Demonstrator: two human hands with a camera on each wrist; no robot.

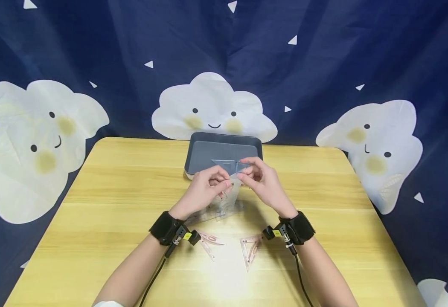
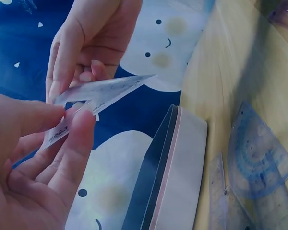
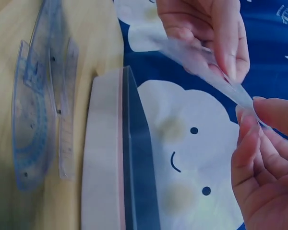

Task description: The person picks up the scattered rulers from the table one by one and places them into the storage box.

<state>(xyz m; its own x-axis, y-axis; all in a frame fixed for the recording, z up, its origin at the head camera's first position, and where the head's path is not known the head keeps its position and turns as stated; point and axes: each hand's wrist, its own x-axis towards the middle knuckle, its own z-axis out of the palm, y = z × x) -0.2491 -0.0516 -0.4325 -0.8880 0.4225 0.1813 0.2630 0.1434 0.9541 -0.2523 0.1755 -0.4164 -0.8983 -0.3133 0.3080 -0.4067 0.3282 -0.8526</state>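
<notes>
Head view looks down on a yellow wooden table (image 1: 112,200) with both forearms reaching in from the near edge, each wearing a black wrist strap with a cable. Nearest, between the wrists, two pink set squares (image 1: 251,249) lie flat near the middle of the near edge. Just beyond them, under the hands, a small pile of clear blue tools rests on the wood: a protractor (image 2: 257,158) and a ruler (image 3: 67,120) lying side by side, touching.

Above that pile, the left hand (image 1: 202,189) and the right hand (image 1: 264,181) are raised off the table and meet around one clear triangle (image 1: 228,166). Left thumb and fingers pinch its near corner; right fingers pinch its opposite end, curled round the thin edge. The triangle is held in the air, tilted, over the near rim of the tray, touching nothing but the fingers.

Farther on, a dark grey tray (image 1: 199,149) with a pale outer wall sits at the middle of the far edge. Behind the table hangs a navy curtain (image 1: 324,55) printed with smiling white clouds.
</notes>
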